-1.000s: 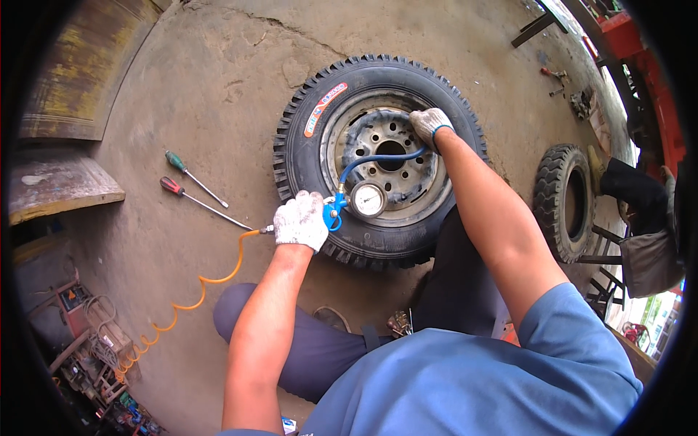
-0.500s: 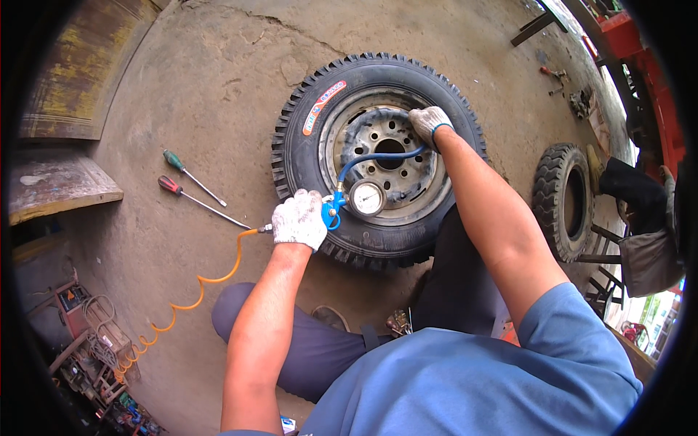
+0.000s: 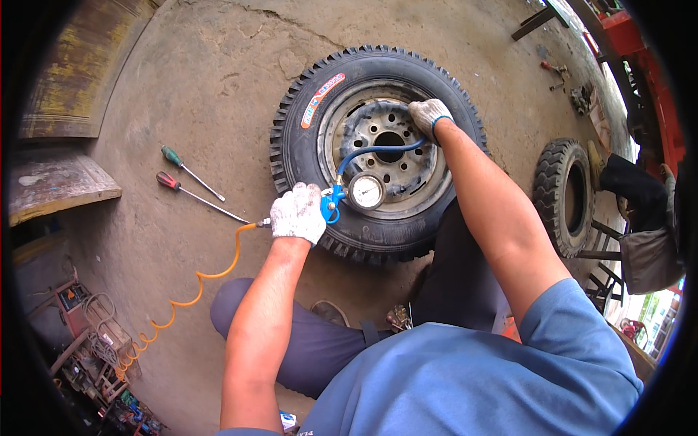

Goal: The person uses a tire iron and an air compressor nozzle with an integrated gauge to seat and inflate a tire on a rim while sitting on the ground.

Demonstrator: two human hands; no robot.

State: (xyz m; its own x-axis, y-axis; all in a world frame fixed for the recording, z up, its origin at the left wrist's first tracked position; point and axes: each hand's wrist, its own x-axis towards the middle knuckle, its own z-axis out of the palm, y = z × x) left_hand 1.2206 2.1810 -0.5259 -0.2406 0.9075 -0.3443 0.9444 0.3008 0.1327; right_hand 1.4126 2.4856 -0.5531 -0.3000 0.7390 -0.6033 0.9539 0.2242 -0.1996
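Head view: left hand (image 3: 299, 213) grips the blue inflator gun (image 3: 333, 204); right hand (image 3: 429, 115) pinches its hose (image 3: 378, 151) at the wheel (image 3: 378, 149).

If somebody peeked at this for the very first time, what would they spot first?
Probably the big black tire lying flat on the concrete floor, right in the middle. The left hand, in a white glove, grips a blue air tool with a round gauge at the tire's near edge, while the right hand presses on the metal rim. An orange coiled hose curls away to the left.
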